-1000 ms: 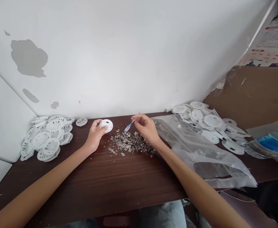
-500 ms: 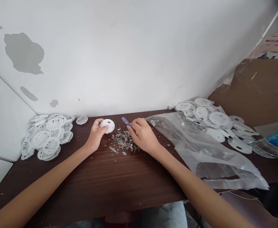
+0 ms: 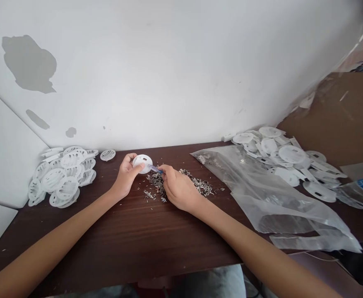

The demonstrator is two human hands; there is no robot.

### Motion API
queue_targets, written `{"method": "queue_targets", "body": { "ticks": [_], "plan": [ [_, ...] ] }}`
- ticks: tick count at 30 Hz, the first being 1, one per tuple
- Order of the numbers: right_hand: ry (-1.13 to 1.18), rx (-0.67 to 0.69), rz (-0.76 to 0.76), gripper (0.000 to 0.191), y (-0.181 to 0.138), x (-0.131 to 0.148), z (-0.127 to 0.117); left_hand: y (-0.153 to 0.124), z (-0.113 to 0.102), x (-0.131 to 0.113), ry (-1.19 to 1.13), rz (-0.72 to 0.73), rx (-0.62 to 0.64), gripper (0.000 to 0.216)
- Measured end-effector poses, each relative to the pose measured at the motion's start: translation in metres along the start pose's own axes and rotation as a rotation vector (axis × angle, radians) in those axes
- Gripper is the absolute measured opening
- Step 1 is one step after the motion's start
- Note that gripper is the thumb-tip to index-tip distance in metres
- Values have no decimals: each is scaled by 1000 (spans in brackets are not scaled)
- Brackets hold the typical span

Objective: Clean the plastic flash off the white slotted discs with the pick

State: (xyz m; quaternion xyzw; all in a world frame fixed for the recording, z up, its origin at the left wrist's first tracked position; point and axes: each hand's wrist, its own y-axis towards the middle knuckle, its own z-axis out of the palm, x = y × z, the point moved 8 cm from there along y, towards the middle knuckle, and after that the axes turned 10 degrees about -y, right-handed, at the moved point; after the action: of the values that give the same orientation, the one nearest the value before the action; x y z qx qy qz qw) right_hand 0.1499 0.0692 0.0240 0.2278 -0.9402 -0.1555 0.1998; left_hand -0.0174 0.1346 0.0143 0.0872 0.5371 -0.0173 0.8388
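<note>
My left hand (image 3: 126,176) grips a round white plastic disc (image 3: 143,162) by its near left edge, thumb on top. The disc has a small dark slot and is tilted toward me. My right hand (image 3: 181,188) pinches a slim blue translucent stick-like tool (image 3: 154,168); its exact kind is unclear. The tool's clear far end meets the disc's right edge near my left thumb; whether it touches I cannot tell. Beneath and beside my right hand lies a pile of tiny metal pieces (image 3: 201,186), partly hidden by the hand.
On the left is a heap of slotted white discs (image 3: 66,174), with a single slotted disc (image 3: 107,155) beside it. A clear plastic bag (image 3: 256,198) lies at right, near a heap of white discs (image 3: 293,155). A cardboard box (image 3: 330,116) and a wall (image 3: 169,82) stand behind.
My right hand has moved left and turned, bringing the tool from pointing up and away to the disc's edge. More of the metal pile shows on the right. The view has shifted slightly.
</note>
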Motion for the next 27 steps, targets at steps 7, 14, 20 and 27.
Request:
{"method": "queue_targets", "body": {
  "ticks": [7,14,20,27],
  "plan": [
    [408,-162,-19,43,-5,8,-12,-3,2,4,21,-40,41,48],
    [971,-331,248,38,-4,-10,-19,1,-3,7,-4,-82,-12,53],
    [822,-204,306,22,-3,-16,-16,1,-2,10,15,-112,-6,56],
    [120,8,149,26,-3,3,-7,-1,0,9,-11,-120,38,52]
  ]
}}
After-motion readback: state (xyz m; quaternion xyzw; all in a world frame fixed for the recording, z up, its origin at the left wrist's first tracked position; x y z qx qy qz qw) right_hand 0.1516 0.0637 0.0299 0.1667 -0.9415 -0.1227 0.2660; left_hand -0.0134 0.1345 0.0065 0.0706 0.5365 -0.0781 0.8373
